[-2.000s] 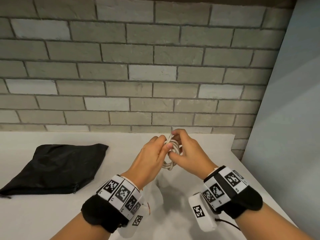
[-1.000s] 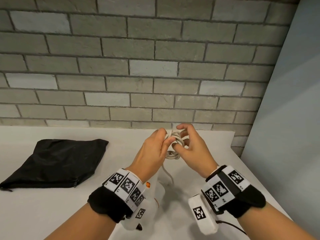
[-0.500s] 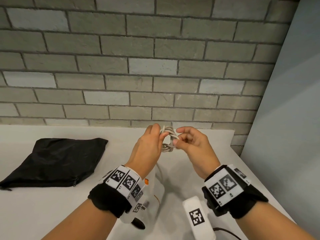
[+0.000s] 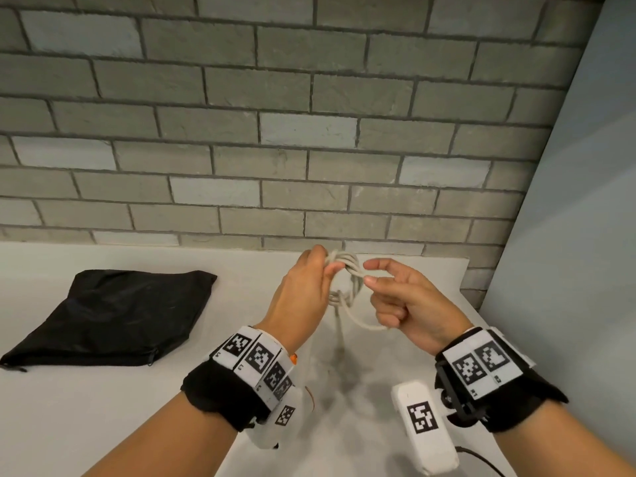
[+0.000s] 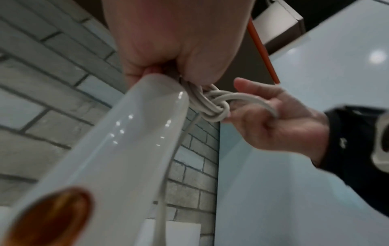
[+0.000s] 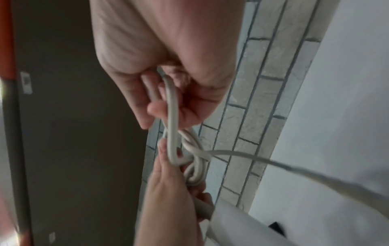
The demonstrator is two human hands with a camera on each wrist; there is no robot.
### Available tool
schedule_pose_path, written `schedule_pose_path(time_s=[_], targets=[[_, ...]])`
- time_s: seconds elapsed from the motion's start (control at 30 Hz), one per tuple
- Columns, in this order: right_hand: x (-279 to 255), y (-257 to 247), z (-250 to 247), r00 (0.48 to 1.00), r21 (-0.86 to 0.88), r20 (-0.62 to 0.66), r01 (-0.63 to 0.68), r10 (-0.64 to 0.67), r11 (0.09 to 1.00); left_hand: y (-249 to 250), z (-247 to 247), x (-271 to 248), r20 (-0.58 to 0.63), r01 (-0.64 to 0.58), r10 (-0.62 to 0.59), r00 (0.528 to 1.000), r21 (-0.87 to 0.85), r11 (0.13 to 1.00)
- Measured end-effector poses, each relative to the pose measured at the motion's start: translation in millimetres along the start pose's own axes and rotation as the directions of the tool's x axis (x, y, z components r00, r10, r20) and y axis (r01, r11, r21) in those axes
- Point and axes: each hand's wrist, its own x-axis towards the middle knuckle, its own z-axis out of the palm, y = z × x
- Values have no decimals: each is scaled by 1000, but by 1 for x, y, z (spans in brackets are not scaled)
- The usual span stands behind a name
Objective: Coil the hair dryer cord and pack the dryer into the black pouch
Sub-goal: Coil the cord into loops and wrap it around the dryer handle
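At frame centre, the left hand (image 4: 303, 297) pinches the coiled cord (image 4: 347, 273); the right hand (image 4: 406, 304) grips its loose loop; black pouch (image 4: 113, 315) lies left.

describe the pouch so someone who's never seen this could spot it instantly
Start at the grey brick wall, then drop to the white table beneath it. The black pouch lies flat on its left part, well left of both hands. It is the only dark, soft thing on the table; the cord is pale.

Grey brick wall (image 4: 241, 98) behind white table (image 4: 86, 425).
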Motion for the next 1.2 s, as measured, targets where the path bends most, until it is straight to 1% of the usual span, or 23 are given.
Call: schedule_pose_path(time_s=[0.03,0.07,0.1,0.13,0.17,0.2,0.27,0.3,0.33,0.37,0.47,0.57,0.63,0.7,0.8,0.87,0.9,0.97,1.0,1.1,1.13,1.2], targets=[[-3,-2,-5,999,-31,24,-47,48,998,-4,-2,2,-21,37,-37,999,-20,999],[-6,-4,-11,997,-110,33,-63,67,992,-9,-5,3,-43,70,-71,997,-34,997],[-8,-3,-19,999,-226,28,-33,41,973,-14,-8,4,-59,87,-89,994,-36,996],[-11,-3,-24,999,-328,38,24,-12,944,-18,-11,5,-65,99,-101,993,-40,994],[-14,-2,-28,996,-367,42,90,-80,926,-21,-13,5,-69,115,-119,991,-52,992],[-17,1,-31,989,-349,38,144,-140,926,-22,-15,5,-74,137,-142,987,-71,988],[-16,7,-37,974,-170,6,224,-226,960,-22,-15,7,-66,172,-181,981,-112,979],[-15,9,-38,971,-75,-16,236,-238,969,-20,-15,8,-53,189,-197,979,-129,973],[-14,10,-37,971,-32,-39,236,-237,971,-18,-15,8,-44,204,-213,976,-149,968],[-15,9,-36,971,-41,-56,230,-232,972,-17,-15,9,-44,217,-228,973,-173,961],[-16,0,-29,974,-181,-60,206,-220,962,-13,-18,10,-42,258,-274,961,-224,940],[-18,-7,-26,986,-335,-14,154,-169,930,-13,-22,11,-21,326,-344,939,-270,906],[-19,-6,-27,990,-463,11,131,-142,877,-14,-25,13,32,380,-398,917,-377,845],[-19,-1,-32,991,-594,-8,105,-137,798,-14,-26,15,90,416,-432,897,-499,760],[-15,12,-38,986,-712,-33,93,-165,696,-12,-23,15,135,429,-443,886,-600,675],[-12,20,-38,982,-762,10,128,-186,634,-9,-21,13,135,416,-433,891,-622,663],[-11,23,-36,982,-769,34,144,-185,623,-8,-20,12,127,402,-422,897,-629,666],[-9,25,-27,979,-759,65,174,-192,627,-5,-17,11,100,375,-410,907,-638,672],[-8,26,-23,972,-753,70,200,-226,626,-4,-16,10,85,366,-410,908,-636,679],[-5,30,-16,920,-740,73,308,-385,598,-4,-13,7,48,345,-411,910,-635,691],[-4,32,-16,914,-730,76,324,-400,601,-4,-13,7,39,343,-414,909,-634,693],[-4,35,-15,920,-684,103,341,-377,645,-4,-12,6,13,340,-429,903,-632,697]])
